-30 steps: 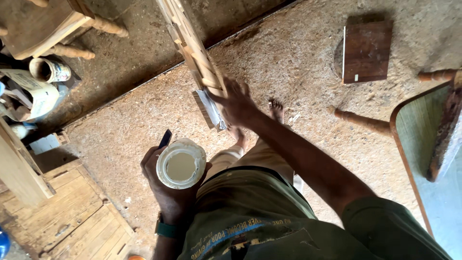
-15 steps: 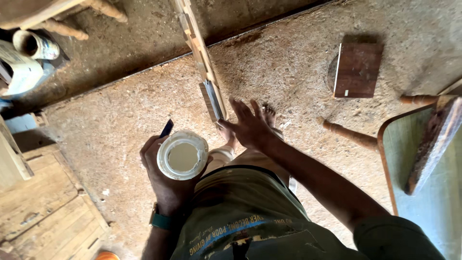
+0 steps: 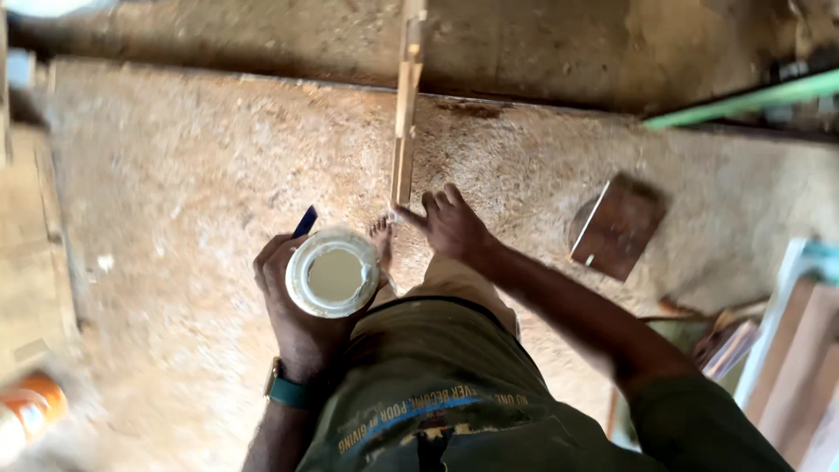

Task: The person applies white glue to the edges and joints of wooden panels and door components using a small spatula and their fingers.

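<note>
My left hand (image 3: 293, 319) is wrapped around a round white container (image 3: 333, 273) filled with pale liquid, held close to my body, and a dark blue handle (image 3: 304, 220) sticks up behind its fingers. Stretched forward with the fingers spread, my right hand (image 3: 450, 225) hangs just below the near end of a long narrow wooden strip (image 3: 403, 131). That strip lies on the sawdust floor and runs away from me. My bare foot (image 3: 381, 240) shows between the two hands.
A dark brown square wooden block (image 3: 617, 225) lies on the sawdust to the right. Planks and a pale frame (image 3: 795, 341) stand at the right edge. A green bar (image 3: 743, 102) crosses the upper right. At the lower left sits an orange container (image 3: 26, 411).
The view has swung round, so the strip now points straight up. My right hand has dropped back from the strip's end. The container stays in my left hand.
</note>
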